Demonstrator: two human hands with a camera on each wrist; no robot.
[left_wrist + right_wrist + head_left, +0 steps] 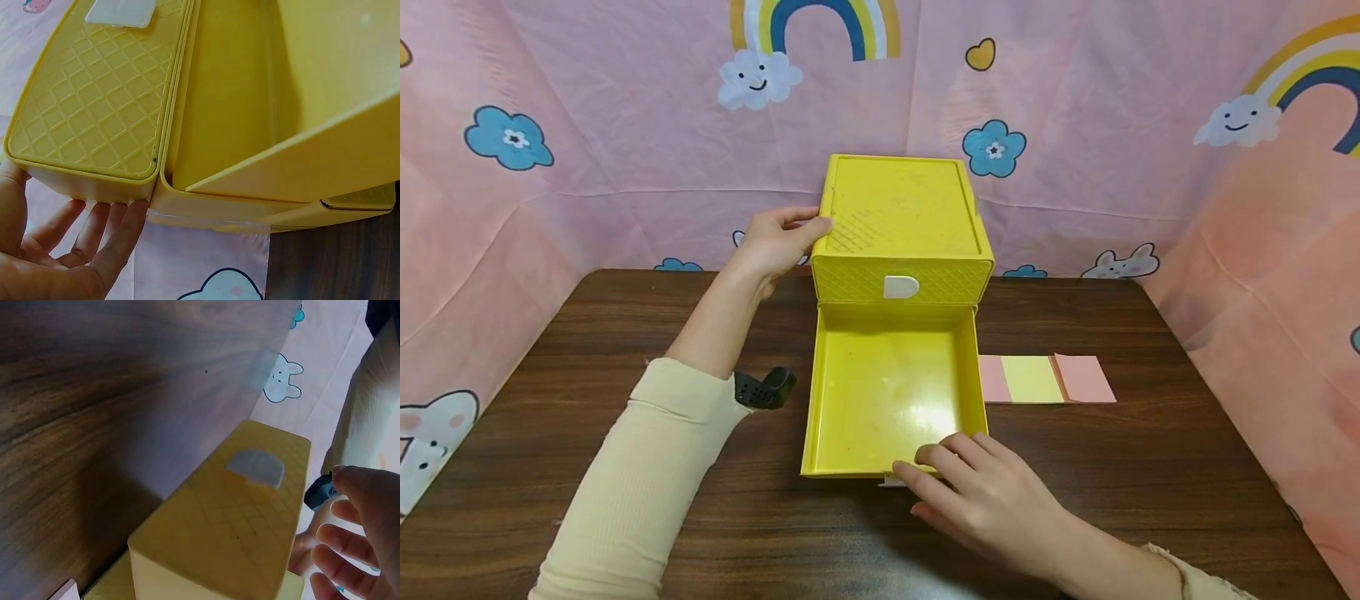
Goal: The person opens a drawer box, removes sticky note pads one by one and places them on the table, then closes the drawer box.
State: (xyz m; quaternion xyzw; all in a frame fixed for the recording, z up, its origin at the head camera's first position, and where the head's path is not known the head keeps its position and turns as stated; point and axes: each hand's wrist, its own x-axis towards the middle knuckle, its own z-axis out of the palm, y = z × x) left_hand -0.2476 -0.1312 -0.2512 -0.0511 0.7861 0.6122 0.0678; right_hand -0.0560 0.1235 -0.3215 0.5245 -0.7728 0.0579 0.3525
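Observation:
A yellow two-tier drawer box (pixel 898 208) stands on the table, its upper drawer closed and its lower drawer (pixel 880 392) pulled out with a bare floor showing. My left hand (pixel 778 246) rests against the box's left side, thumb at the top edge; in the left wrist view its fingers (pixel 94 234) press the side of the upper tier. Over the front right corner of the lower drawer hovers my right hand (pixel 981 500), fingers loosely bent. The right wrist view shows that hand beside the drawer front and its white pull tab (pixel 256 465), holding nothing.
Pink and yellow sticky notes (pixel 1033 379) lie in a row on the dark wooden table (pixel 1150 483), right of the drawer. Behind the box hangs a pink patterned cloth (pixel 1075 192). A black strap device (pixel 765 388) sits at the left wrist.

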